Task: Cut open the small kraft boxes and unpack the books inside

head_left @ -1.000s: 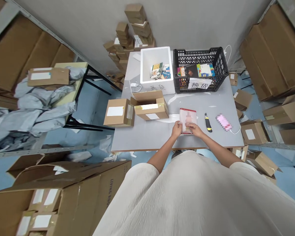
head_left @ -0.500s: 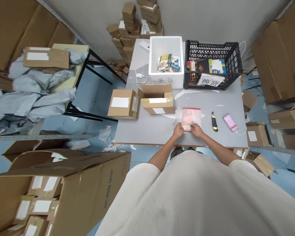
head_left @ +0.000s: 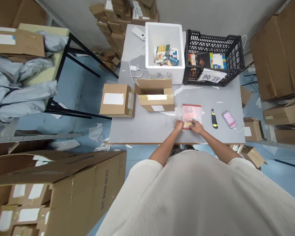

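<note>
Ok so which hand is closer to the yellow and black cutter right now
Right. The right hand, at the packet, is just left of the cutter; the left hand is farther left, at the packet's left edge.

The grey table (head_left: pixel 147 132) carries two cartons (head_left: pixel 118 109), crate (head_left: pixel 236 68), packet (head_left: pixel 192 110), knife (head_left: pixel 214 118).

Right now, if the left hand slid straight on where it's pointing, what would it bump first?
The left hand would meet the red-edged packet first; it seems to be at the near left corner, though contact is hard to see.
</note>
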Demonstrator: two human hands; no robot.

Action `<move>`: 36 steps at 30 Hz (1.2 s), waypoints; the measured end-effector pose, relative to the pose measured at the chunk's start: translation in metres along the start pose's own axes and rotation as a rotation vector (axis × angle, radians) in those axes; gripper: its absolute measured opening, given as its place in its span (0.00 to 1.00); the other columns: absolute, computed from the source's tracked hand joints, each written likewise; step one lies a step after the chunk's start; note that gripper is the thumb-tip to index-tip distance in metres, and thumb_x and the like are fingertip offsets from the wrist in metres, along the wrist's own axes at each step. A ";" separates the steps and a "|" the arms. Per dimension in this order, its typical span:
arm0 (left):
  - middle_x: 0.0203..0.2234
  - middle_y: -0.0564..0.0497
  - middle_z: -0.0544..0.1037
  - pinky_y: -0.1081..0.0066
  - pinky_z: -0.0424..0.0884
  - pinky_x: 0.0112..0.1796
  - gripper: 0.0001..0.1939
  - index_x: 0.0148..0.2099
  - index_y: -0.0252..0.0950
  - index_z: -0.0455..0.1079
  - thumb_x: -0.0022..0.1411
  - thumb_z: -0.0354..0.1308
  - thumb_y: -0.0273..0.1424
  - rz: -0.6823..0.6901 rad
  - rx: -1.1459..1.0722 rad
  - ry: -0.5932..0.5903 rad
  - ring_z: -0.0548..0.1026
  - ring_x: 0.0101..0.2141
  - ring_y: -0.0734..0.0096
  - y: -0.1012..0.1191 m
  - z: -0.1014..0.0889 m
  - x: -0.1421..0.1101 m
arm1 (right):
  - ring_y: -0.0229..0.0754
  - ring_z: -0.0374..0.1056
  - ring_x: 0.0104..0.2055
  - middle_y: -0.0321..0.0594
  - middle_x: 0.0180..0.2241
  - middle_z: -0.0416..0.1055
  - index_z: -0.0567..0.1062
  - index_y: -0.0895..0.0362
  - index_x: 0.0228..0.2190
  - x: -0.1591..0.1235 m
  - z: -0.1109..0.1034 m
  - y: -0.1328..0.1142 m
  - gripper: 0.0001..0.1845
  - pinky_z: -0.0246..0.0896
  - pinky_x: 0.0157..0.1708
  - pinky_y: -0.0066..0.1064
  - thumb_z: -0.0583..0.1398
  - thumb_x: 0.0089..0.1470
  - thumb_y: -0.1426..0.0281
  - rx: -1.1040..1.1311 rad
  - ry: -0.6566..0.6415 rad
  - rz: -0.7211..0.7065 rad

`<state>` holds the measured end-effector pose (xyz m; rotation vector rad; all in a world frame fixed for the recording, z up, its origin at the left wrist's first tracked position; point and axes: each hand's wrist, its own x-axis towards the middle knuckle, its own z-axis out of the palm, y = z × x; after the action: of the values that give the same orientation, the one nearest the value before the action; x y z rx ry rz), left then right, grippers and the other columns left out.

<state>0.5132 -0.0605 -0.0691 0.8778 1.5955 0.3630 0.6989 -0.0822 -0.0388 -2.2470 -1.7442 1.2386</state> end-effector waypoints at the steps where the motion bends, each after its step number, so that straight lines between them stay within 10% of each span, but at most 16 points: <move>1: 0.50 0.44 0.86 0.63 0.79 0.50 0.23 0.63 0.36 0.73 0.67 0.57 0.32 0.017 -0.006 -0.010 0.84 0.51 0.58 0.004 0.002 -0.001 | 0.60 0.72 0.66 0.54 0.64 0.75 0.78 0.54 0.60 -0.001 -0.001 -0.001 0.29 0.67 0.65 0.48 0.67 0.61 0.57 0.020 0.011 0.012; 15: 0.60 0.41 0.83 0.56 0.73 0.65 0.18 0.60 0.36 0.81 0.75 0.56 0.33 0.511 -0.019 -0.287 0.80 0.61 0.54 0.057 0.072 -0.036 | 0.56 0.77 0.52 0.51 0.51 0.81 0.76 0.56 0.60 -0.040 -0.085 0.041 0.28 0.73 0.55 0.43 0.65 0.61 0.59 0.149 0.354 -0.015; 21: 0.62 0.37 0.79 0.54 0.72 0.65 0.20 0.62 0.35 0.78 0.71 0.58 0.30 0.400 0.339 -0.192 0.80 0.58 0.53 0.039 0.078 -0.025 | 0.62 0.76 0.55 0.55 0.54 0.81 0.72 0.58 0.65 -0.052 -0.106 0.107 0.30 0.72 0.55 0.47 0.60 0.65 0.62 0.165 0.455 0.091; 27: 0.67 0.35 0.75 0.52 0.67 0.68 0.25 0.66 0.36 0.75 0.68 0.60 0.30 0.281 0.604 -0.160 0.74 0.67 0.48 0.020 0.071 -0.018 | 0.62 0.75 0.52 0.56 0.51 0.81 0.76 0.60 0.62 -0.039 -0.105 0.160 0.29 0.71 0.57 0.49 0.57 0.63 0.67 0.107 0.272 0.204; 36: 0.71 0.36 0.71 0.51 0.66 0.69 0.28 0.68 0.37 0.73 0.67 0.61 0.30 0.265 0.713 -0.151 0.71 0.69 0.43 0.016 0.070 -0.017 | 0.66 0.62 0.65 0.61 0.64 0.68 0.73 0.59 0.66 -0.013 -0.081 0.123 0.28 0.58 0.67 0.55 0.58 0.68 0.65 -0.117 0.230 -0.052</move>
<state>0.5844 -0.0783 -0.0630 1.6271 1.4773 -0.1102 0.8449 -0.1046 -0.0353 -2.2822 -1.8157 0.8496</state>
